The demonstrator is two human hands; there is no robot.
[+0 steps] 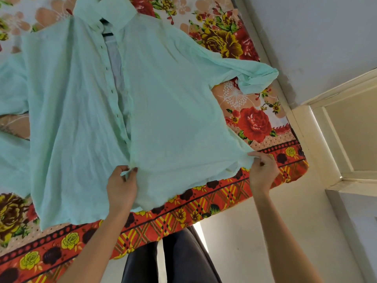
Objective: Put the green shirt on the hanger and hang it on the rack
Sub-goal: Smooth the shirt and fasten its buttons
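Head view: the camera looked down on a bed from its lower edge, with both forearms of the person reaching forward.
Green shirt: it lay spread flat and front side up on the flowered bed sheet, and its hem reached close to the near edge of the bed.
Collar: it pointed away from the person, at the top of the picture.
Front opening: the button strip was parted in its upper half, so the paler inside of the cloth showed there.
Dark bar: it showed in the neck opening, just under the collar; I could not tell what it was.
Sleeve on the right: it lay bent, its end folded back on the sheet.
Sleeve on the left: it ran out of the picture.
Left hand: thumb and fingers were curled and pinched the hem where the two front halves met.
Right hand: its fingers pinched the right corner of the hem, and the cloth was stretched between the two hands.
Trousers: dark legs stood against the near edge of the bed.
Wall: pale, to the right of the bed, with a cream door frame beside it.
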